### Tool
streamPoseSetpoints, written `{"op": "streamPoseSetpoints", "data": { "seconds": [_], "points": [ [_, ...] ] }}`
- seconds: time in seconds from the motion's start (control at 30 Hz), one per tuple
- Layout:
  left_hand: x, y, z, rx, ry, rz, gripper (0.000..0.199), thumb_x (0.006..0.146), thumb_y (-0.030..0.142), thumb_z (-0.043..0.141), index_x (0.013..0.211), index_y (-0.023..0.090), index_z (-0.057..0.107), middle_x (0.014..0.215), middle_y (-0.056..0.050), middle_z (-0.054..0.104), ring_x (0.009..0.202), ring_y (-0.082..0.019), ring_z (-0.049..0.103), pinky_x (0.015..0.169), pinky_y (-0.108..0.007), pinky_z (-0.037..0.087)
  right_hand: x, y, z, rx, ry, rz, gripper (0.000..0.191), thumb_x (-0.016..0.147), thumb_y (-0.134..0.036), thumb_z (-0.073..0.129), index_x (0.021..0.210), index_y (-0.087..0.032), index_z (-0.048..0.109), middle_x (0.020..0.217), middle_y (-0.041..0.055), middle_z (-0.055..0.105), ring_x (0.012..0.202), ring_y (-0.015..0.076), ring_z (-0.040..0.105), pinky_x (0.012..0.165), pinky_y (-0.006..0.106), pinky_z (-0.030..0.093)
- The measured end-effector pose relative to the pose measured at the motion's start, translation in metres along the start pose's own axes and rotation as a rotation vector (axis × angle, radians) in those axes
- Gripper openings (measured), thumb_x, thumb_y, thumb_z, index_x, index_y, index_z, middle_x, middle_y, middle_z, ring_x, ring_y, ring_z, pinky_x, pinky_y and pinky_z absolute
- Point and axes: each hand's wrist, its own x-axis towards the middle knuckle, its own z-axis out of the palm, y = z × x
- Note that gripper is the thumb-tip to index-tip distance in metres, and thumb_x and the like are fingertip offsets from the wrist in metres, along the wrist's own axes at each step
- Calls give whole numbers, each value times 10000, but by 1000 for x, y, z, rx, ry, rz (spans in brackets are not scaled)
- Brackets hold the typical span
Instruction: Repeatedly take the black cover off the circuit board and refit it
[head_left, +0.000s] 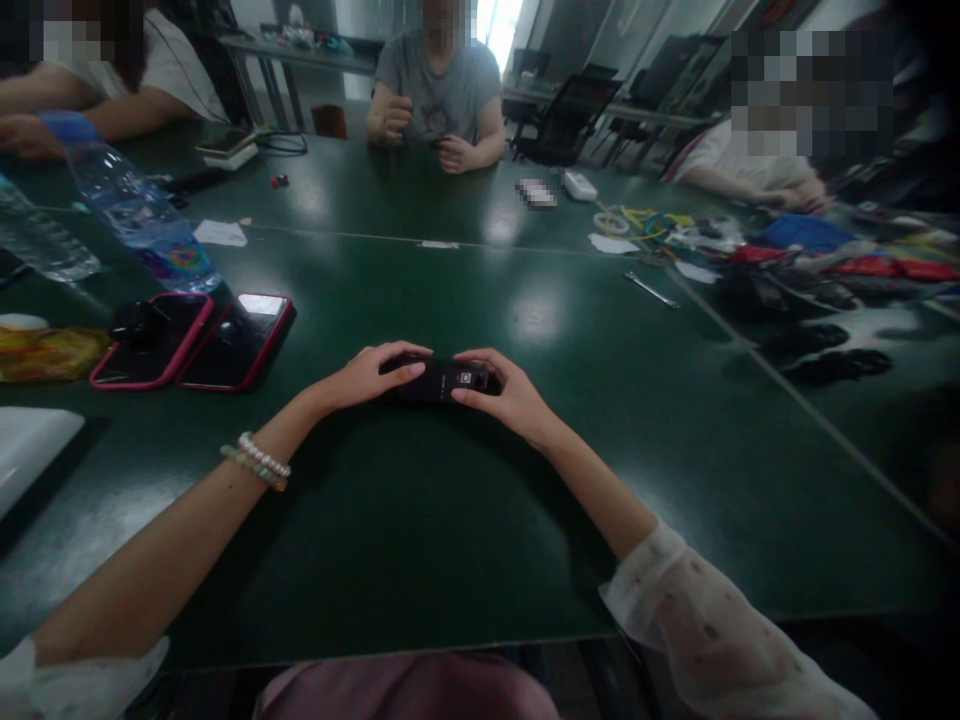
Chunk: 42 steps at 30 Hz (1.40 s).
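A small black box-shaped object with white printing [441, 381] is at the middle of the green table [420, 530]. My left hand [375, 373] grips its left end, thumb along the near side and fingers over the far side. Around the right end my right hand [504, 388] is closed in the same way. The fingers cover both ends, and I cannot tell what kind of device it is. It is on the table or just above it.
Two red-cased phones [238, 342] lie on the left, near a tilted-looking water bottle [142, 215]. A wrench [651, 289] lies to the right, before a heap of cables and tools [810, 250]. Across the table sits a person in grey [439, 85]; others sit at both sides.
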Motion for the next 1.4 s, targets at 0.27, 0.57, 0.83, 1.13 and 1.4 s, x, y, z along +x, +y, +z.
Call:
{"op": "streamPoseSetpoints", "data": {
  "seconds": [0.27,0.57,0.83,1.13,1.4],
  "points": [
    [0,0,0,68,6,-36,574,935,667,482,1345,278,579,1360,-85,583,1235,-319,519,1030,-497,417,0,0,1,-6,-3,-16,512,774,-401,802,1215,-264,581,1186,61,663,1097,261,647,972,493,518],
    [1,3,0,78,18,-46,593,887,703,523,1265,257,620,1261,-86,615,1178,-315,537,1000,-470,428,-1,6,2,-74,-28,-33,570,811,-425,769,1305,-277,526,1316,86,595,1233,280,586,1056,507,476],
    [2,7,-1,103,4,-46,596,838,735,561,1143,234,670,1160,-84,622,1129,-312,532,973,-465,426,-3,-3,3,-33,-52,-32,544,808,-364,773,1275,-262,514,1300,87,597,1191,269,610,1033,494,498],
    [2,6,2,125,26,-40,582,821,740,582,1073,222,665,1081,-79,620,1058,-299,535,906,-429,442,-2,-3,4,-56,-52,-37,570,779,-366,800,1259,-270,509,1300,80,587,1203,276,602,1036,507,498],
    [3,6,3,143,41,-29,597,815,729,598,1140,230,631,1094,-76,627,1050,-294,541,896,-419,442,-1,2,6,-98,-16,-80,555,778,-359,798,1245,-273,511,1255,72,595,1189,273,595,1038,500,490]
  ]
}}
